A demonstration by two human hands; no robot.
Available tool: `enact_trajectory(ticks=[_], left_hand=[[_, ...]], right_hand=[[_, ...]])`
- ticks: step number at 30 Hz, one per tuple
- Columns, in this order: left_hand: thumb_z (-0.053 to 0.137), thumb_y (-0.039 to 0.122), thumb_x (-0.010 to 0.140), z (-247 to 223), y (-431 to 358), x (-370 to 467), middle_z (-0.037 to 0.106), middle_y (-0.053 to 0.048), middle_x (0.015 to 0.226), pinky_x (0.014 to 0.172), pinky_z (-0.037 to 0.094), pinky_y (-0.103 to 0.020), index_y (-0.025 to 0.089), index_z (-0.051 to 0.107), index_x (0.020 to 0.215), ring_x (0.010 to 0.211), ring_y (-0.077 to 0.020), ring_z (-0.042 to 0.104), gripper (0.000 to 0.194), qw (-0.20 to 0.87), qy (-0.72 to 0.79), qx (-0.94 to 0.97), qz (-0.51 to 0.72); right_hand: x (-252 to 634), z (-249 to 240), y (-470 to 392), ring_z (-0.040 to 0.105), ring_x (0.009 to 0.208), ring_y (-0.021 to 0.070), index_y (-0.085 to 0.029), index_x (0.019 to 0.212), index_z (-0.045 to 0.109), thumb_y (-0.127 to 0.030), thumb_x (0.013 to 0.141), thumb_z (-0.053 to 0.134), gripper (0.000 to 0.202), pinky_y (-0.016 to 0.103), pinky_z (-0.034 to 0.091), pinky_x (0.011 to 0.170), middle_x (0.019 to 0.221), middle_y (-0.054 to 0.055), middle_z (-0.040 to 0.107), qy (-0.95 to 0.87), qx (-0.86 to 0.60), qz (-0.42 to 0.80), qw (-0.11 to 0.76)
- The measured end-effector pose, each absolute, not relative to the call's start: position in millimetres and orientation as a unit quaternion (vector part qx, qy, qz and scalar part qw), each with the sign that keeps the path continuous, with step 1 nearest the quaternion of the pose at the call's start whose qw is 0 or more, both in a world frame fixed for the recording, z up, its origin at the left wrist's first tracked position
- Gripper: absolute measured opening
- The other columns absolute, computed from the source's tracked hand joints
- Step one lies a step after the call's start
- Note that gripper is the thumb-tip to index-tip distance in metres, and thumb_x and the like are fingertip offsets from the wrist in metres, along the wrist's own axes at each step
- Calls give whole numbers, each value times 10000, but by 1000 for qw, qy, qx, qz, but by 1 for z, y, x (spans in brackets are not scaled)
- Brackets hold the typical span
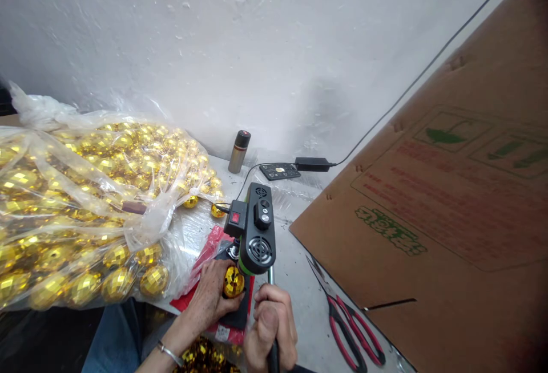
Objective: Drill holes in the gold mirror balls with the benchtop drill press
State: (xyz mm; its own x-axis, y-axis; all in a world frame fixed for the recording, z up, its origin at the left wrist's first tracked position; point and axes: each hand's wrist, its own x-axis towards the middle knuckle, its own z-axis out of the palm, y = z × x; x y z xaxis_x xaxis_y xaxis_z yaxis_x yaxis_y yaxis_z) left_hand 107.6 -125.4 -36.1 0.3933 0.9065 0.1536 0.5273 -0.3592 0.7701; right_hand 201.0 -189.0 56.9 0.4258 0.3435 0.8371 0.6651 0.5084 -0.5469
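Between the fingers and thumb of my left hand (213,292) is a gold mirror-faceted ball (233,282), held at the base of a small black bench press machine (260,230). The machine's head, with round vents and a red switch, overhangs the ball's far side. My right hand (274,327) is wrapped around the lever (271,275), a metal rod with a dark grip at its lower end. Whether the machine's tip touches the ball is hidden. Red plastic (205,259) lies beneath the machine's black base.
Clear plastic bags (148,224) full of gold balls fill the left side. Red-handled scissors (345,319) lie on the right, beside a large cardboard box (428,202). Behind stand a spray can (239,151) and a black power adapter (315,164) with its cord. More gold balls (203,356) show below.
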Motion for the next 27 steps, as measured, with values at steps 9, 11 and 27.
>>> enact_trajectory(ticks=[9, 11, 27], left_hand=[[788, 291, 737, -38, -126, 109, 690, -79, 995, 905, 519, -473, 214, 645, 1053, 981, -329, 636, 356, 306, 462, 774, 306], [782, 296, 738, -38, -126, 109, 699, -92, 1006, 915, 520, -489, 203, 652, 1061, 994, -340, 640, 360, 311, 464, 772, 303], [806, 339, 754, -38, -122, 108, 746, -121, 1088, 932, 532, -501, 197, 684, 1189, 1039, -361, 682, 473, 306, 452, 782, 301]], right_hand=[[200, 57, -186, 510, 646, 88, -211, 752, 495, -136, 1067, 412, 334, 243, 419, 612, 751, -33, 514, -525, -477, -131, 692], [201, 56, -184, 510, 650, 86, -212, 755, 493, -135, 1070, 407, 335, 239, 418, 614, 749, -33, 511, -529, -475, -135, 690], [205, 48, -181, 528, 640, 106, -220, 777, 508, -133, 1058, 414, 308, 278, 437, 654, 730, -38, 547, -531, -469, -130, 694]])
